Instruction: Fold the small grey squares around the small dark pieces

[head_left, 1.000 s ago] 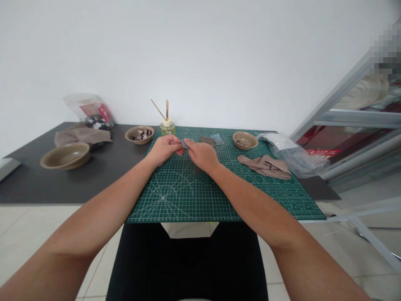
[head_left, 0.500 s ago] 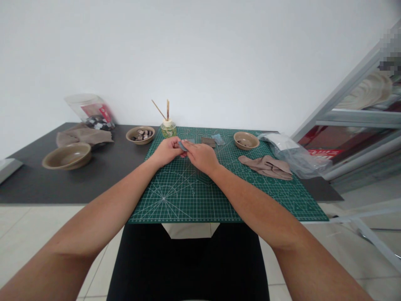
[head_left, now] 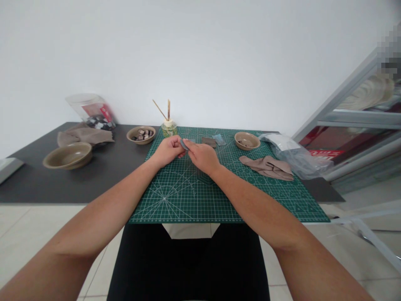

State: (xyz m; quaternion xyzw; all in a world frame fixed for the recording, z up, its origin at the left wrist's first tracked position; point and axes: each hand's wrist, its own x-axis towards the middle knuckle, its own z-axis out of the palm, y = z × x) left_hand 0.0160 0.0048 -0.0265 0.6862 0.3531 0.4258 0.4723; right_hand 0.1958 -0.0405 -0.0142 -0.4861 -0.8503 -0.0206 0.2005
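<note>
Above the green cutting mat my two hands meet, fingertips close together. Between the fingers of my right hand is a small grey sheet, bent and thin like a scrap of sandpaper. My left hand is closed right beside it, thumb and fingers pinched; whatever sits in them is too small and covered to make out. Just beyond my right hand a brown square piece and a light blue packet lie on the mat.
Left of the mat stand a bowl of small dark-and-pale pieces, a larger bowl, a cloth and a tipped clear jar. A reed diffuser stands behind. Rightward are another bowl, a brown cloth and a plastic bag.
The grey sheet now stands more upright and curved between my fingers. Both hands have shifted only slightly, still together in the same place.
</note>
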